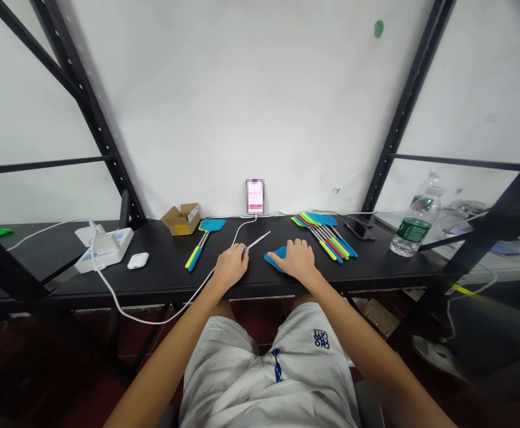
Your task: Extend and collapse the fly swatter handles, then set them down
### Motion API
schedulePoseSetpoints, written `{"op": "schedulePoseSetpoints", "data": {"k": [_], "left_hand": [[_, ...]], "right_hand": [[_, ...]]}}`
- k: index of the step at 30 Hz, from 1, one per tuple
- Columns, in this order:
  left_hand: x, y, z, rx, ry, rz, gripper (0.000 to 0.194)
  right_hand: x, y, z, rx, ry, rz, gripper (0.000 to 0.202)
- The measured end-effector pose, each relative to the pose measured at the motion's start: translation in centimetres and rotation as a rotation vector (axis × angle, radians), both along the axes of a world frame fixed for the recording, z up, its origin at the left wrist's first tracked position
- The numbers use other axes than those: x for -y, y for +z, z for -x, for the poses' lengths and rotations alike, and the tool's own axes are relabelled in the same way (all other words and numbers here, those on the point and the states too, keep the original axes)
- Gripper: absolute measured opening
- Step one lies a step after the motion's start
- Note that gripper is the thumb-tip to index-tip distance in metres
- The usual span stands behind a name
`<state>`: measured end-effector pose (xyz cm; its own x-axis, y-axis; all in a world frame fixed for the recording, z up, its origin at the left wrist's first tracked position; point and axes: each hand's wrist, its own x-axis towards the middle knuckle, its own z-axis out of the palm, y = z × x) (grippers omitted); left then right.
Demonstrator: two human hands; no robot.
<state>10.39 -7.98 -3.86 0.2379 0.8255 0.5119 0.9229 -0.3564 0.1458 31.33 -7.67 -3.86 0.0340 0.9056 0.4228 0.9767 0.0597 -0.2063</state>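
Observation:
My left hand [232, 264] is closed at the near part of the desk, with a slim silver rod [257, 239] sticking out of it up and to the right. Whatever handle the rod has is hidden in that hand. My right hand [299, 260] grips a blue fly swatter head [278, 257], its thumb lying over the mesh. Rod and head are apart. To the left lie two fly swatters [197, 249], with yellow and blue grips and blue heads on top. On the right, several fly swatters [329, 238] in yellow, red, green and blue lie fanned together.
Against the wall stands a phone [255, 196]. An open cardboard box [181, 219], a white earbud case [137, 260] and a white power strip [108, 249] occupy the left. A dark phone [360, 229] and a water bottle [414, 226] are at right. A white cable [153, 323] droops over the front edge.

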Motion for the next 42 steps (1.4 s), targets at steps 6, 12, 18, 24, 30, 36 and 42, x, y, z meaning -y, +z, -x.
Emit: {"op": "schedulePoseSetpoints", "data": {"k": [6,12,18,24,30,36,42], "left_hand": [[0.3,0.2,-0.1,-0.035,-0.001,0.051,0.027],[0.2,0.2,-0.1,-0.042,-0.026,0.047,0.030],[0.1,0.2,-0.1,0.039,-0.065,0.035,0.026],[0.6,0.5,-1.3,0.375,-0.292,0.266,0.024],[1.2,0.4,-2.7,0.811,-0.462,0.860,0.015],[1.1,0.7,-2.6,0.889,-0.497,0.877,0.017],[0.9,0.1,-2.5,0.842,-0.468,0.864,0.018]], "right_hand": [[0.5,1.3,-0.9,0.010,0.009,0.199,0.091],[-1.1,1.3,-3.1,-0.216,0.054,0.353,0.088],[-3.7,-0.1,-4.8,-0.829,0.152,0.131,0.032],[-4.3,-0.2,-4.4,-1.545,0.172,-0.046,0.025],[-5.1,-0.7,-5.2,-1.716,0.329,-0.289,0.036],[-5.2,-0.9,-5.4,-1.706,0.344,-0.275,0.039],[-5.0,-0.7,-4.9,-1.710,0.365,-0.282,0.039]]}}
